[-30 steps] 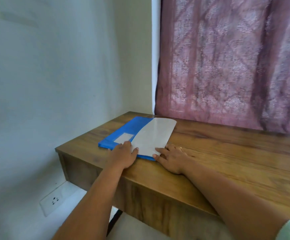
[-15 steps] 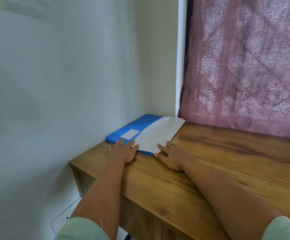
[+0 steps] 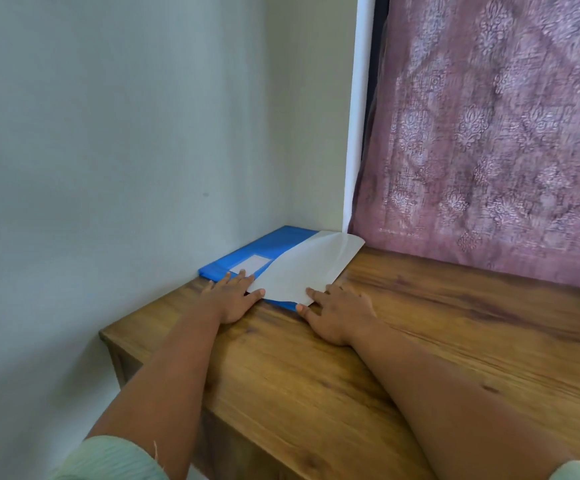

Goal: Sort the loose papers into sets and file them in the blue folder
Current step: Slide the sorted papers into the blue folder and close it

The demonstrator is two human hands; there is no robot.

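A blue folder (image 3: 267, 245) with a white label lies flat in the far left corner of the wooden desk (image 3: 402, 358). White paper (image 3: 302, 271) lies on top of the folder's right part, its far end curling up by the curtain. My left hand (image 3: 233, 297) rests flat with straight fingers on the folder's near left edge, thumb touching the paper. My right hand (image 3: 337, 313) lies flat on the desk, fingertips on the paper's near right corner.
A pale wall (image 3: 108, 168) runs along the desk's left side and meets a white frame (image 3: 357, 133) at the corner. A mauve patterned curtain (image 3: 489, 133) hangs behind the desk. The desk's left edge (image 3: 108, 336) drops off near my left arm.
The view has swung left and closer to the corner. Both hands stay on the near edge of the folder and paper, with the folder now tight in the corner.
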